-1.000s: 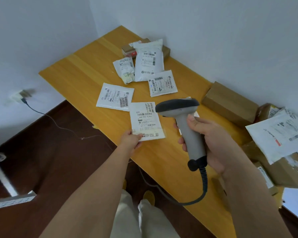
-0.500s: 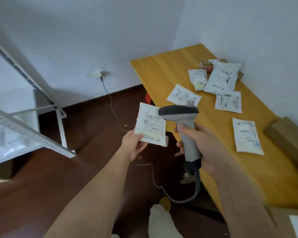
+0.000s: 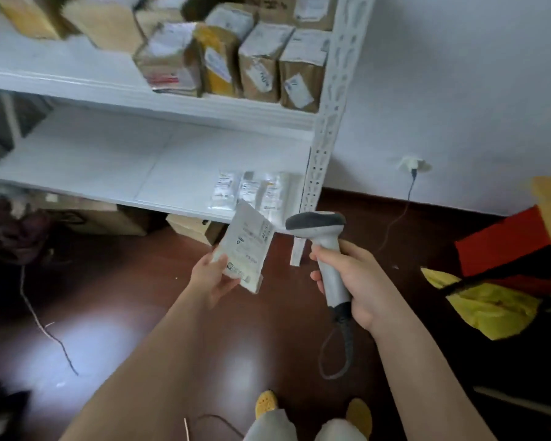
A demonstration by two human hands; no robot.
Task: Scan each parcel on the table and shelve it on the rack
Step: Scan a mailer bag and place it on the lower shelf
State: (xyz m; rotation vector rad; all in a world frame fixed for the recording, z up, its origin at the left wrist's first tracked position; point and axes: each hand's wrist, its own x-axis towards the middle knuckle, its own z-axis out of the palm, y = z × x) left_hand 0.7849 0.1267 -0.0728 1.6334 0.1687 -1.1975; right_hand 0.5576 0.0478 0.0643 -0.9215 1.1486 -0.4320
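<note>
The view now faces the white rack [image 3: 323,128]; the table seen half a second earlier is out of frame. The left hand [image 3: 212,278] pinches the white parcel [image 3: 247,246] by its lower corner, as before, now tilted and held just below and in front of the rack's lower shelf. The right hand [image 3: 353,278] keeps its fingers wrapped round the scanner [image 3: 323,246] handle, right of the parcel. Three flat parcels [image 3: 248,190] lie at the lower shelf's right end; cardboard boxes [image 3: 255,63] stand on the shelf above.

Glossy dark floor [image 3: 147,329], seemingly plastic parcel [image 3: 247,246]
</note>
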